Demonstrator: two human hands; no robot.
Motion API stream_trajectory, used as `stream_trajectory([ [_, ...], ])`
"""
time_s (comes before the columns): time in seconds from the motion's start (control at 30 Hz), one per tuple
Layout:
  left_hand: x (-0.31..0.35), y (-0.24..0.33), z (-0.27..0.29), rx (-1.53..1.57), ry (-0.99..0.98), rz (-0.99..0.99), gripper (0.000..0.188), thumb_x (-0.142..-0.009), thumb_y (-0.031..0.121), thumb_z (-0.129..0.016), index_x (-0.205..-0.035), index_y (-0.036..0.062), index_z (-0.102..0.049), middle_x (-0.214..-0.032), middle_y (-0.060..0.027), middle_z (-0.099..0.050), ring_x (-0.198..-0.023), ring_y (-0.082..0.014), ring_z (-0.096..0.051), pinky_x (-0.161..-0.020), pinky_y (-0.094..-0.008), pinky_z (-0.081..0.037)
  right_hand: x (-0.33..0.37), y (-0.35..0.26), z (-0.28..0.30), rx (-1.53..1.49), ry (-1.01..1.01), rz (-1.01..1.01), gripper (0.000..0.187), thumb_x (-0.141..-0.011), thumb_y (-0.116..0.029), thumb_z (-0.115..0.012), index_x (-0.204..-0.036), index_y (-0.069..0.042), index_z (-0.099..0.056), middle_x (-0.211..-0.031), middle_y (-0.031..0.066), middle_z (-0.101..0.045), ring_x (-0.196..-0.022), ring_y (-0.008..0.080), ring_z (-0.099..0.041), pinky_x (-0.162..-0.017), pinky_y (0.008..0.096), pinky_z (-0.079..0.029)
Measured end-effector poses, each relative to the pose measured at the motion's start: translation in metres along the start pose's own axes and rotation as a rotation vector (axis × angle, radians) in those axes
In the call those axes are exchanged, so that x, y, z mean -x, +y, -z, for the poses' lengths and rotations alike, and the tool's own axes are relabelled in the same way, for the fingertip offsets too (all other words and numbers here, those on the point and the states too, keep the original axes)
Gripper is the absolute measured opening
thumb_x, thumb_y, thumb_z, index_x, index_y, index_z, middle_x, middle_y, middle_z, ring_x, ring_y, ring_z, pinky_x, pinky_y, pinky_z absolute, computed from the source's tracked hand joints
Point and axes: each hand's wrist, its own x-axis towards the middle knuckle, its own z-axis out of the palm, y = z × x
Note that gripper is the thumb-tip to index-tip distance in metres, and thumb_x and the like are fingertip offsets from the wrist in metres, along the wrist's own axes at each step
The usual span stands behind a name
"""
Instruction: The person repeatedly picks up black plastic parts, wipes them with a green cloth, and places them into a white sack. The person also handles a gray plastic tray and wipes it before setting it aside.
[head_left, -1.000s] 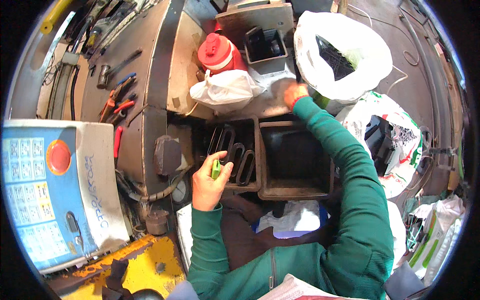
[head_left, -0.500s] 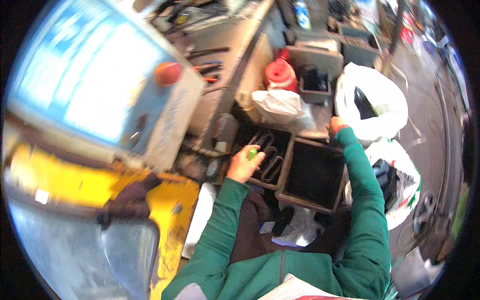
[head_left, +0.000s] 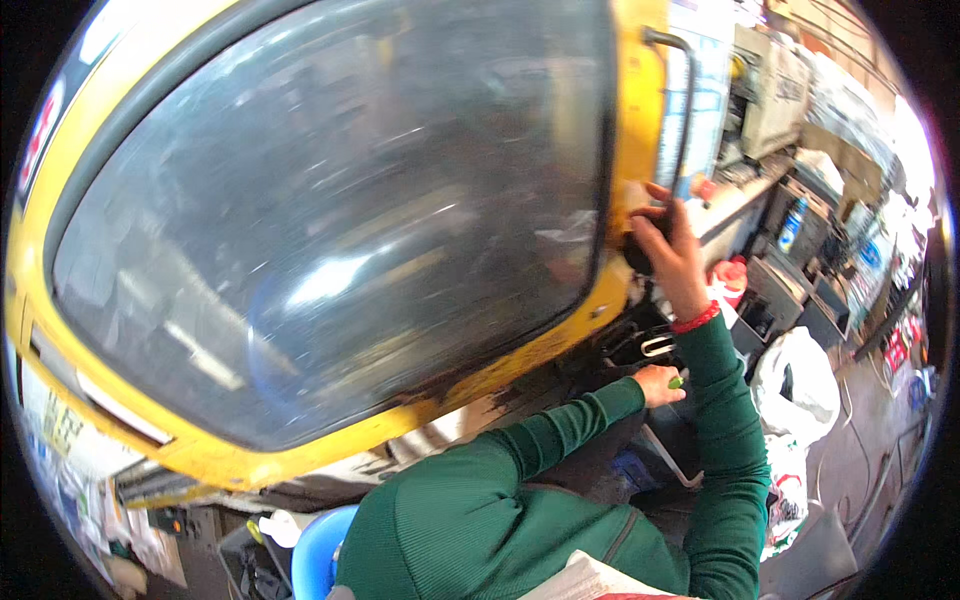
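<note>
My right hand (head_left: pixel 670 250), with a red band at the wrist, is raised to the lower end of the black handle (head_left: pixel 686 120) on a yellow door (head_left: pixel 640 90). Its fingers curl round the handle there. The door holds a large scratched window (head_left: pixel 350 200) with a black rubber seal. Lower down, my left hand (head_left: pixel 657 386) is closed on a small bright green object (head_left: pixel 676 382) that pokes out past the thumb; most of it is hidden in the grip. Just beyond this hand, pale looped pieces (head_left: pixel 658 346) show in a dark bin.
A red container (head_left: pixel 728 280) stands beyond my right forearm. To its right are grey bins (head_left: pixel 778 290) and a white plastic bag (head_left: pixel 795 385) on the floor. A spray can (head_left: pixel 792 225) stands farther back. At lower left is a blue rounded object (head_left: pixel 322 550).
The view has swung left, so the yellow door now fills much of it. My right hand has gone from beside the bins up to the door handle. My left hand still holds the green object.
</note>
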Motion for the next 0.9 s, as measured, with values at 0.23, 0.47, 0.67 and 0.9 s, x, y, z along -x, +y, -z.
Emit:
stream_trajectory([
  [0.23, 0.038, 0.04, 0.063, 0.13, 0.155, 0.005, 0.046, -0.077, 0.041, -0.064, -0.104, 0.0039, -0.061, -0.101, -0.0213, -0.064, -0.096, -0.0308, -0.063, -0.082, -0.0387, -0.048, 0.019, -0.022, -0.022, 0.178, 0.061, -0.021, 0.031, -0.084, -0.008, -0.061, -0.112, -0.003, -0.049, -0.093, 0.0079, -0.064, -0.087, 0.0125, -0.059, -0.076, 0.026, -0.048],
  [0.47, 0.008, 0.007, 0.106, 0.774, 0.871, -0.769, 0.029, -0.083, 0.032, -0.063, -0.095, 0.0058, -0.062, -0.083, -0.0067, -0.063, -0.074, -0.0237, -0.062, -0.069, -0.0341, -0.049, 0.064, -0.076, -0.108, 0.338, -0.272, 0.148, 0.029, -0.082, -0.001, -0.06, -0.108, -0.001, -0.047, -0.097, 0.0101, -0.063, -0.095, 0.0175, -0.061, -0.084, 0.03, -0.047],
  [0.67, 0.105, 0.068, 0.243, 0.346, 1.212, -0.381, 0.022, -0.087, 0.028, -0.061, -0.086, 0.0065, -0.06, -0.067, -0.0077, -0.06, -0.063, -0.0158, -0.059, -0.058, -0.0315, -0.045, 0.092, -0.091, -0.183, 0.196, -0.487, 0.279, 0.031, -0.076, -0.008, -0.067, -0.099, -0.003, -0.047, -0.087, 0.0162, -0.062, -0.084, 0.0351, -0.063, -0.071, 0.0381, -0.051],
  [0.9, 0.165, 0.124, 0.375, -0.302, 1.756, -0.012, 0.023, -0.077, 0.028, -0.059, -0.086, 0.0071, -0.063, -0.083, -0.0186, -0.065, -0.08, -0.0372, -0.062, -0.07, -0.0456, -0.049, 0.102, -0.11, -0.217, 0.183, -0.642, 0.414, 0.036, -0.077, -0.014, -0.068, -0.105, -0.003, -0.048, -0.09, 0.0157, -0.06, -0.083, 0.0335, -0.061, -0.07, 0.038, -0.05],
])
